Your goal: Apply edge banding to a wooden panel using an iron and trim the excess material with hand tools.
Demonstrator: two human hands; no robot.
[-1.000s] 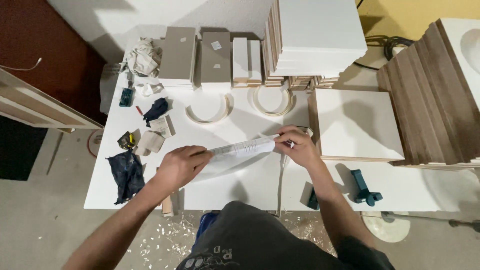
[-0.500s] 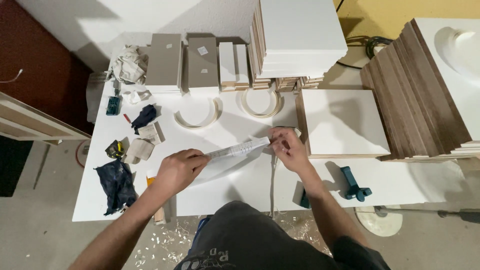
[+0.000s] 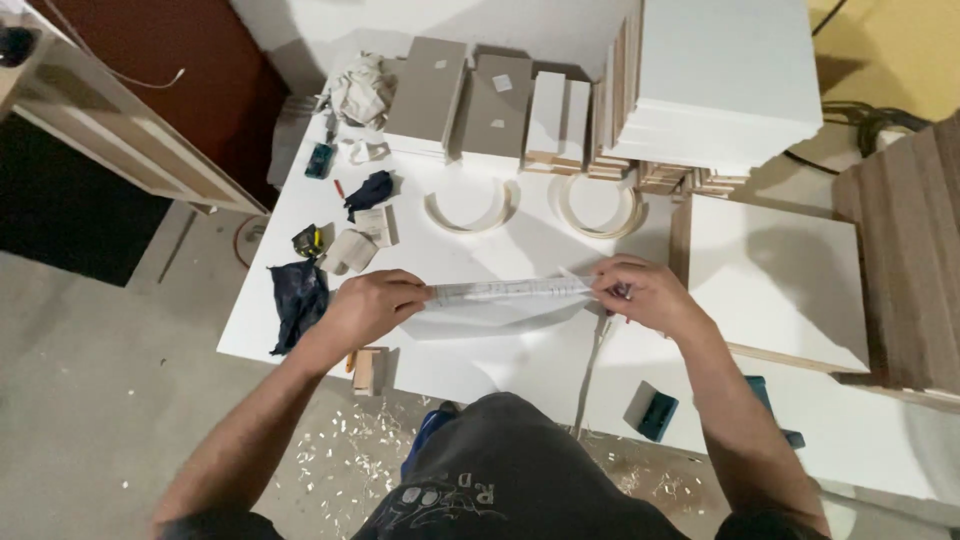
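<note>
A long, narrow sheet of white paper (image 3: 505, 298) is stretched flat above the white worktable (image 3: 520, 230) in front of me. My left hand (image 3: 375, 305) grips its left end. My right hand (image 3: 640, 292) pinches its right end with the fingers curled over it. Both forearms reach in from the bottom of the view. The paper sags slightly below its top edge and casts a shadow on the table.
Two curved white half-rings (image 3: 470, 212) (image 3: 598, 212) lie behind the paper. Stacks of white and grey boards (image 3: 720, 80) stand at the back. A white panel (image 3: 775, 280) lies at right, dark cloths (image 3: 297, 300) and small tools at left. Wood shavings (image 3: 350, 440) litter the floor.
The view has shifted so the table sits more to the right. Both hands keep their hold on the paper, now held more level.
</note>
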